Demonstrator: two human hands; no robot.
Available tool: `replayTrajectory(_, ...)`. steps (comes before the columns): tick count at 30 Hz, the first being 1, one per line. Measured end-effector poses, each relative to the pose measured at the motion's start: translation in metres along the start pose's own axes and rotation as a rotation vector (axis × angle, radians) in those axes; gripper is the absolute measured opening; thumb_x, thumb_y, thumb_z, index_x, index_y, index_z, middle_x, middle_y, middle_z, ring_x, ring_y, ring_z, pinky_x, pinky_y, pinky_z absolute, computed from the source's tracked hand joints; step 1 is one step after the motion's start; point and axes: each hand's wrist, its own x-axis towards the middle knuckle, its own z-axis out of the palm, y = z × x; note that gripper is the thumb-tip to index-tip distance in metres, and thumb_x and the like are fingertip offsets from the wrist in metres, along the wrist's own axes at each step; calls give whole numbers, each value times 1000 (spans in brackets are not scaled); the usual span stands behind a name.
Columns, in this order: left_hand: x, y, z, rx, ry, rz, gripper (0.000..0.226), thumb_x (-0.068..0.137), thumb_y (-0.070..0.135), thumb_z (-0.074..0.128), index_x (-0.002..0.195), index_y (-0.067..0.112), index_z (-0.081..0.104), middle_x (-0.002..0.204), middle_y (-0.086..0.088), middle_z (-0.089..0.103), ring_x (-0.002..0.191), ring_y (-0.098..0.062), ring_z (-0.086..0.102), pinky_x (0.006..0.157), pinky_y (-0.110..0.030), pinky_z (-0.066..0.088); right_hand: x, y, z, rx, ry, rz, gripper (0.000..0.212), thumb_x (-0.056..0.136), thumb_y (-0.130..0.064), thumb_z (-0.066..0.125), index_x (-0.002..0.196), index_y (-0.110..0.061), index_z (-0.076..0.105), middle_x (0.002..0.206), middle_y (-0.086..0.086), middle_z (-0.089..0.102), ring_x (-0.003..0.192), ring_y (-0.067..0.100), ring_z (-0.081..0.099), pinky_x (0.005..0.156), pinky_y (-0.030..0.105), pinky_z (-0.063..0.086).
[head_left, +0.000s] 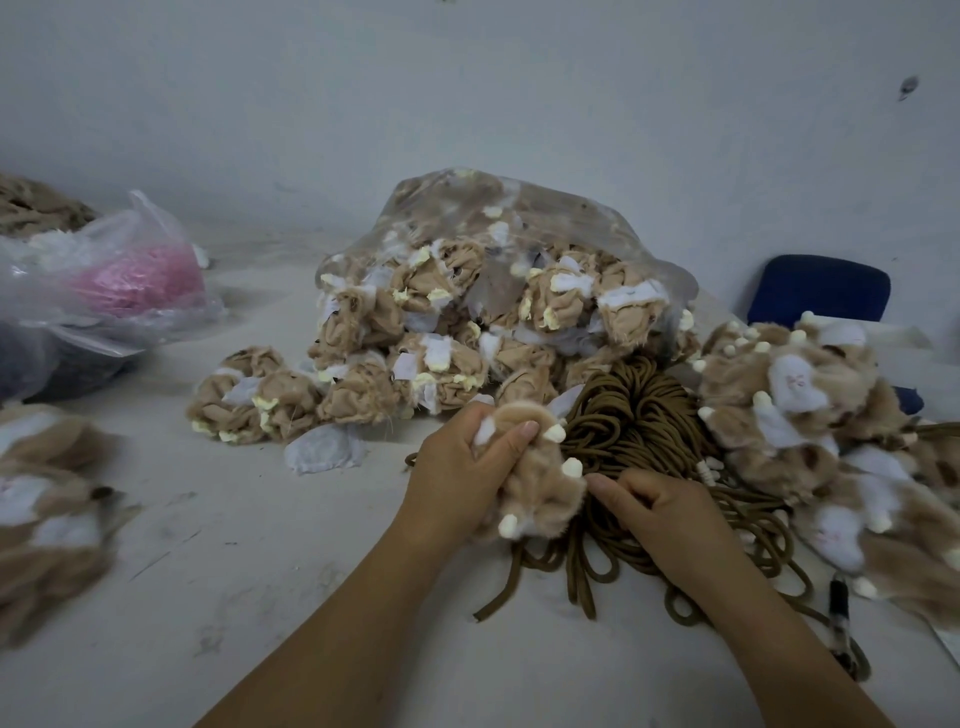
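Nearest, the left hand (457, 483) is clamped on a tan plush skin (540, 499), fingers wrapped round its upper part and the thumb pressed across the front; it is held just above the desk (260, 571), over the near edge of a bundle of brown cord (634, 415). The right hand (660, 514) sits just beside the skin's lower edge with its fingers curled down among the cord loops; whether it pinches the fur, a strand of cord or nothing, I cannot tell. The skin looks limp and unstuffed, so it should be very light, soft and easily crushed without harm. The fur may slide a little under the fingers, and the small cream paw nubs look like weak places to pull on. A fair hold is a full pinch of the body fabric near the open end, as the left hand has it. The cord looks flexible and prone to tangle, best taken by a single free end. A dark slim tool (839, 603) lies on the desk at the near right.

Further out, loose heaps of furry skins lie to the right (789, 395) and, blurred, to the left (41, 509). Behind the cord a big clear bag (587, 213) lies on its side, packed with inside-out skins (441, 364), tan backing and white patches showing, several spilling from its mouth. Far left, a thin plastic bag (140, 228) holds something pink (140, 280). A blue chair back (821, 286) stands against the wall
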Motion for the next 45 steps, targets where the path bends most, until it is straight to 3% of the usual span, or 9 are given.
replayTrajectory(6,-4,6,4,-170,-54,-35,25,84,56,64,88,32,68,82,16,71,75,2,66,61,-11,48,-5,-12,4,129,-28,-11,70,68,-70,45,62,-1,53,59,14,50,47,5,38,47,19,34)
replayTrajectory(9,-6,15,6,-244,-147,33,15,89,53,53,89,50,68,86,20,71,81,4,65,67,-11,48,-6,-15,11,228,-35,14,51,85,-44,57,68,4,58,59,16,52,48,3,38,45,14,32)
replayTrajectory(14,-6,20,14,-375,-182,57,18,86,56,51,90,47,66,86,13,67,84,-6,65,73,-24,54,-7,-15,18,371,-77,96,25,92,-21,56,77,-10,71,72,6,67,57,1,55,52,16,45)
replayTrajectory(21,-5,5,7,-317,-45,87,37,93,61,40,105,37,66,100,11,71,95,-5,67,81,-25,53,-6,-18,20,313,-24,116,40,91,-32,55,62,-3,53,50,1,46,44,2,36,42,12,30)
replayTrajectory(25,-1,3,7,-249,51,36,26,93,55,41,90,40,62,88,14,70,83,-1,65,71,-15,50,-5,-18,14,256,24,106,47,89,-42,56,58,-6,50,44,-8,39,40,3,31,38,10,25)
replayTrajectory(29,1,3,3,-208,76,-5,25,89,57,43,87,39,61,84,21,68,77,4,64,63,-9,47,-5,-21,8,193,36,74,65,67,-70,46,59,-6,51,48,-1,44,43,5,35,42,15,33)
replayTrajectory(35,4,3,-1,-164,96,7,21,90,53,46,91,43,64,88,23,69,84,4,64,72,-14,50,-3,-15,-2,-20,67,17,71,66,-79,38,58,-9,52,54,11,53,52,25,52,55,40,46)
replayTrajectory(39,3,-2,1,-156,11,8,23,99,43,48,101,37,69,98,18,72,96,-2,66,85,-27,52,-3,-13,0,-38,68,-22,66,68,-79,35,57,-16,52,54,7,52,50,18,49,53,41,45)
replayTrajectory(45,4,-1,1,-112,-7,1,22,100,36,51,87,42,67,89,17,71,84,3,65,71,-10,48,-3,-12,1,-39,39,-1,64,67,-78,34,57,-17,51,52,4,50,49,14,47,54,38,43)
